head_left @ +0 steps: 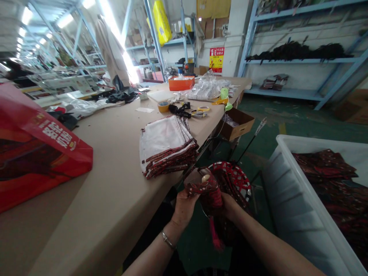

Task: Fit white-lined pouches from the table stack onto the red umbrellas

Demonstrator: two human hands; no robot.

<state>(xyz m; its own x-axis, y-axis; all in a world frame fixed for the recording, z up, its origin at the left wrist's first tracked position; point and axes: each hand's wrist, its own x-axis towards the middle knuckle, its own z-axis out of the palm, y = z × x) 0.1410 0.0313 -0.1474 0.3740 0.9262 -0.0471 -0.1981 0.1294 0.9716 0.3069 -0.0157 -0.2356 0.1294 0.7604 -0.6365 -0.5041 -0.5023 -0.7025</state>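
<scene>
My left hand (184, 207) and my right hand (230, 205) both grip a small dark red patterned cloth pouch (208, 189) held low in front of me, beside the table edge. A pink-red tassel (215, 234) hangs down from the pouch. Just behind it sits a red perforated basket (234, 174). On the beige table (115, 184), left of my hands, lies a stack of flat cloth pieces (166, 145), white on top with dark red edges.
A red shopping bag (34, 149) lies at the table's left. A white plastic bin (304, 207) with dark red fabric stands at right. Tape rolls (163, 106), an orange box (181, 82) and plastic packets sit farther along the table. A cardboard box (237, 123) and blue shelving stand behind.
</scene>
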